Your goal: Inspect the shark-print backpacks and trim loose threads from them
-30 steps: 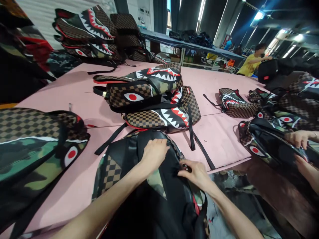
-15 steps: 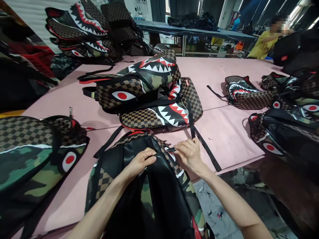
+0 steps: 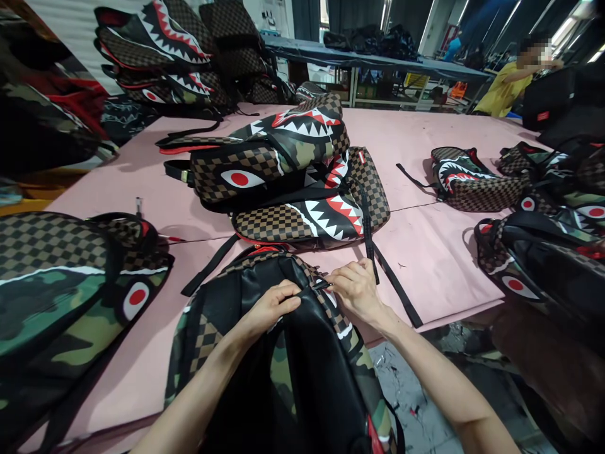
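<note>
In front of me a backpack (image 3: 246,284) stands with its black back panel and straps towards me; its sides are checkered and camouflage. My left hand (image 3: 276,301) is closed, thumb and fingers pinching the black shoulder strap (image 3: 309,334) near its top. My right hand (image 3: 354,287) is closed around a small dark pointed tool (image 3: 322,285), perhaps thread snips; its tip is at the strap beside my left fingertips. Most of the tool is hidden in the fingers. A loose black webbing strap (image 3: 394,290) lies just beyond my right hand.
Shark-mouth backpacks (image 3: 278,157) are piled ahead on the pink table (image 3: 425,252). Another large backpack (image 3: 70,302) stands at left, with several more (image 3: 515,252) at right and a stack (image 3: 161,57) at the back left. A person in yellow (image 3: 503,85) is at the far right.
The view has shifted slightly, so the scene sits a little further right. Both hands keep their grips, and the tool's tip remains close to the strap.
</note>
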Tool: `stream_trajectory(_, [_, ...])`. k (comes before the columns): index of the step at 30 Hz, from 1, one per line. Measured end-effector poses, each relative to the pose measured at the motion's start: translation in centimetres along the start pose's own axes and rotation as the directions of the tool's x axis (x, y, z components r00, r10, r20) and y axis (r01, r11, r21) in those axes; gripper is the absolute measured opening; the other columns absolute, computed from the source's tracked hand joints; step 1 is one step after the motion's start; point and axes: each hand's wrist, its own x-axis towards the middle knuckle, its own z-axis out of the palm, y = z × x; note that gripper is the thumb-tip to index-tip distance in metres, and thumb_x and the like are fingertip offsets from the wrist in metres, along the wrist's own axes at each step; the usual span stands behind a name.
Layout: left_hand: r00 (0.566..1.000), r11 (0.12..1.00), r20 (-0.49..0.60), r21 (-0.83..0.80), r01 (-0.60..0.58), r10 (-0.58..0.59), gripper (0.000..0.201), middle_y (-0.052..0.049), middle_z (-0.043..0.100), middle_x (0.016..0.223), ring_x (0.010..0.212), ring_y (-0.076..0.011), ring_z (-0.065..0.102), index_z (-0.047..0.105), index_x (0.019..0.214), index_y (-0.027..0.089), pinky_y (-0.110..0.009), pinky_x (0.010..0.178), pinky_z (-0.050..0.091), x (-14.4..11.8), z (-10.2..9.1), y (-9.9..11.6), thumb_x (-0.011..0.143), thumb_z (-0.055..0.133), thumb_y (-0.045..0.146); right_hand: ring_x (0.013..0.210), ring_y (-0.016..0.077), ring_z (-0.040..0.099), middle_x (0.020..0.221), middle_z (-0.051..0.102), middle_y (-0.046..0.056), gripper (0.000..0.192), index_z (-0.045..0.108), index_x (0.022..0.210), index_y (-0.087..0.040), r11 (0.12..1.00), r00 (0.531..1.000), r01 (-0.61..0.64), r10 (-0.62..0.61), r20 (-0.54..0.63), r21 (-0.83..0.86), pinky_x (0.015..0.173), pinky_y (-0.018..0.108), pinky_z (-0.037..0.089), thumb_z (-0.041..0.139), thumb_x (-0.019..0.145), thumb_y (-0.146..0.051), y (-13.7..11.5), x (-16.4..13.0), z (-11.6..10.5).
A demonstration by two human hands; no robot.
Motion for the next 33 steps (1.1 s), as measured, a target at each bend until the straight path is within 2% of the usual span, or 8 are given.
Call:
stream_trajectory(5, [1.000, 1.000, 0.009, 0.018, -0.016, 0.016, 0.030, 0.000, 0.045, 0.071, 0.072, -0.0145, 0.043, 0.054, 0.063, 0.017, -0.025, 0.069, 0.034, 0.1, -0.1, -0.2, 0.077, 0.046, 0.043, 0.079, 0.0149, 0.051, 0.088, 0.069, 0.002, 0.014, 0.065, 0.093, -0.020, 0.998, 0.998, 0.061, -0.061, 0.016, -0.016, 0.075, 0.035, 0.025, 0.052, 0.089, -0.025, 0.5, 0.6, -0.1])
stream_trajectory(9, [0.999, 0.998, 0.020, 0.050, -0.026, 0.025, 0.030, 0.000, 0.046, 0.071, 0.072, -0.0151, 0.044, 0.054, 0.063, 0.017, -0.026, 0.070, 0.035, 0.3, -0.1, -0.1, 0.076, 0.046, 0.043, 0.079, 0.0159, 0.049, 0.089, 0.069, 0.003, 0.021, 0.065, 0.095, -0.019, 0.975, 0.970, 0.222, -0.220, 0.099, -0.009, 0.072, 0.034, 0.027, 0.044, 0.092, -0.018, 1.5, 2.2, -0.3])
stream_trajectory(11, [1.000, 0.998, 0.017, 0.053, -0.021, 0.020, 0.031, 0.000, 0.046, 0.071, 0.073, -0.0153, 0.044, 0.054, 0.063, 0.017, -0.026, 0.070, 0.035, 0.3, -0.1, 0.0, 0.077, 0.046, 0.043, 0.078, 0.0163, 0.049, 0.088, 0.069, 0.003, 0.020, 0.066, 0.093, -0.019, 0.965, 0.954, 0.258, -0.262, 0.149, 0.049, 0.070, 0.033, 0.030, 0.046, 0.091, -0.019, 2.1, 2.9, -0.4])
stream_trajectory(14, [1.000, 0.998, 0.014, 0.057, -0.006, 0.005, 0.031, 0.000, 0.046, 0.071, 0.073, -0.0153, 0.044, 0.053, 0.063, 0.017, -0.026, 0.069, 0.034, 0.3, 0.0, 0.0, 0.077, 0.045, 0.044, 0.075, 0.0162, 0.050, 0.082, 0.068, 0.003, 0.017, 0.067, 0.087, -0.018, 0.973, 0.970, 0.137, -0.170, 0.172, 0.188, 0.071, 0.030, 0.035, 0.053, 0.088, -0.027, 2.7, 2.8, -0.5])
stream_trajectory(16, [1.000, 0.998, 0.015, 0.057, -0.001, 0.000, 0.032, 0.000, 0.045, 0.070, 0.073, -0.0153, 0.044, 0.052, 0.062, 0.017, -0.026, 0.069, 0.034, 0.4, 0.1, -0.1, 0.077, 0.045, 0.044, 0.076, 0.0159, 0.053, 0.082, 0.069, 0.003, 0.017, 0.068, 0.087, -0.018, 0.964, 0.988, 0.012, -0.053, 0.147, 0.266, 0.073, 0.029, 0.038, 0.055, 0.086, -0.030, 2.9, 2.3, -0.5])
stream_trajectory(18, [1.000, 0.999, 0.016, 0.055, -0.002, 0.002, 0.032, 0.001, 0.044, 0.069, 0.073, -0.0153, 0.043, 0.051, 0.062, 0.017, -0.027, 0.069, 0.033, 0.5, 0.1, -0.2, 0.077, 0.045, 0.044, 0.079, 0.0160, 0.055, 0.085, 0.069, 0.003, 0.018, 0.068, 0.089, -0.019, 0.952, 0.993, -0.055, 0.021, 0.115, 0.302, 0.075, 0.029, 0.039, 0.056, 0.086, -0.031, 2.9, 1.7, -0.3])
stream_trajectory(27, [1.000, 0.999, 0.009, 0.041, 0.015, -0.016, 0.031, 0.000, 0.044, 0.072, 0.075, -0.0160, 0.043, 0.052, 0.064, 0.017, -0.027, 0.071, 0.033, 0.3, 0.3, 0.0, 0.077, 0.045, 0.044, 0.081, 0.0165, 0.052, 0.088, 0.069, 0.004, 0.020, 0.067, 0.093, -0.020, 0.978, 0.989, 0.079, -0.102, 0.111, 0.195, 0.074, 0.031, 0.035, 0.052, 0.088, -0.032, 2.7, 1.5, 0.6])
stream_trajectory(33, [1.000, 0.998, 0.010, 0.057, 0.009, -0.010, 0.032, 0.000, 0.044, 0.070, 0.073, -0.0157, 0.042, 0.051, 0.062, 0.017, -0.028, 0.070, 0.033, 0.4, 0.2, -0.1, 0.078, 0.044, 0.045, 0.079, 0.0159, 0.051, 0.087, 0.068, 0.003, 0.020, 0.068, 0.094, -0.020, 0.969, 0.977, 0.121, -0.154, 0.145, 0.213, 0.076, 0.030, 0.036, 0.053, 0.087, -0.032, 3.0, 2.4, 0.4])
